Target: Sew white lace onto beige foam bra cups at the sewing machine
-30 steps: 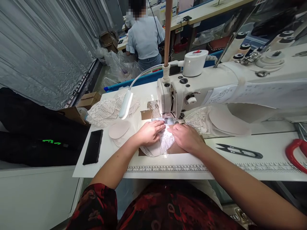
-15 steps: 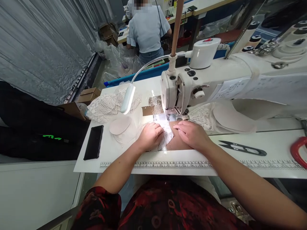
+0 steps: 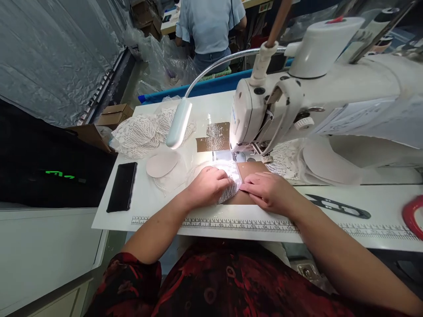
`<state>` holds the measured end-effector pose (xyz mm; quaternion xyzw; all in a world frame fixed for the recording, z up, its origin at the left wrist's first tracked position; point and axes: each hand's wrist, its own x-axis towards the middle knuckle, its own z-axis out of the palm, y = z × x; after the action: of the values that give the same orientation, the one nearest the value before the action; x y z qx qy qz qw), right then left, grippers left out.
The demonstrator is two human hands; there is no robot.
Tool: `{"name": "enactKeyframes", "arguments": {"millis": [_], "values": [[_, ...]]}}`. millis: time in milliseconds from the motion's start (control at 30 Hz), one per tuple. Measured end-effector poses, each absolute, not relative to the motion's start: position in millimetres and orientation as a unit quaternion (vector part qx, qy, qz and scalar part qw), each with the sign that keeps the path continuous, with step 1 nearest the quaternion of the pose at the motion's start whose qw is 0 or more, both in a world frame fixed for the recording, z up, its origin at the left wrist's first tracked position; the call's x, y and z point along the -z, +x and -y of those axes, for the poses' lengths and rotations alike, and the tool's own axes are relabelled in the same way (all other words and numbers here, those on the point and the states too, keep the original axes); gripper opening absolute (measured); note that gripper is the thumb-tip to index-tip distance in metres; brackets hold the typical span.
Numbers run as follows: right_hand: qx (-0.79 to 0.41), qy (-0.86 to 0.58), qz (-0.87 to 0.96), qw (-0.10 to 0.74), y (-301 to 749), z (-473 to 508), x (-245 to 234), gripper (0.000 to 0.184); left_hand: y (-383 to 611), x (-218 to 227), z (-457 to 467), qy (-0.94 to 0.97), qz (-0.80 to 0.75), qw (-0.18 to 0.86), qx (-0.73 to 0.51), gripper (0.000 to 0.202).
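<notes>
A piece of white lace fabric [image 3: 234,174] lies under the needle area of the sewing machine [image 3: 264,110], brightly lit by its lamp. My left hand [image 3: 209,186] rests on the fabric's left part, fingers curled and gripping it. At the fabric's right edge, my right hand [image 3: 264,190] pinches the border between thumb and forefinger. Beneath it a brown patch [image 3: 251,169] covers the machine bed. Left of my left hand lie a pale oval cup [image 3: 161,164] and sheer fabric. The fingertips of my left hand are partly hidden.
A lamp [image 3: 179,123] on a bent metal neck hangs over the table's left side. Bunched lace [image 3: 139,135] and a black phone [image 3: 122,187] lie at left. Thread snips [image 3: 339,206], red-handled scissors [image 3: 413,216] and more cups [image 3: 327,160] are at right. A person [image 3: 209,26] sits beyond.
My right hand has moved onto the lace's right edge and now pinches it; before, it was over the brown patch. The lace edge looks straighter. My view has shifted closer to the machine.
</notes>
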<state>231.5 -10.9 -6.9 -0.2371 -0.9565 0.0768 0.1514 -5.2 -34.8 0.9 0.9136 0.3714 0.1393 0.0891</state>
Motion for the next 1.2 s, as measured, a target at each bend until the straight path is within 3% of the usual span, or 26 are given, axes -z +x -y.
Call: {"name": "enactKeyframes", "arguments": {"millis": [233,767,1200], "values": [[-0.091,-0.239,0.955,0.15,233.0,12.2,3.2,0.025,-1.9,0.1,38.0,0.933,-0.35,0.032,-0.081,0.036],[-0.131,-0.327,0.924,0.15,234.8,13.3,1.8,0.027,-0.5,3.5,38.2,0.932,-0.353,0.033,-0.079,0.038],[-0.049,-0.279,0.948,0.144,230.6,12.9,7.0,0.027,0.8,5.3,34.6,0.936,-0.341,0.018,-0.087,0.044]]}}
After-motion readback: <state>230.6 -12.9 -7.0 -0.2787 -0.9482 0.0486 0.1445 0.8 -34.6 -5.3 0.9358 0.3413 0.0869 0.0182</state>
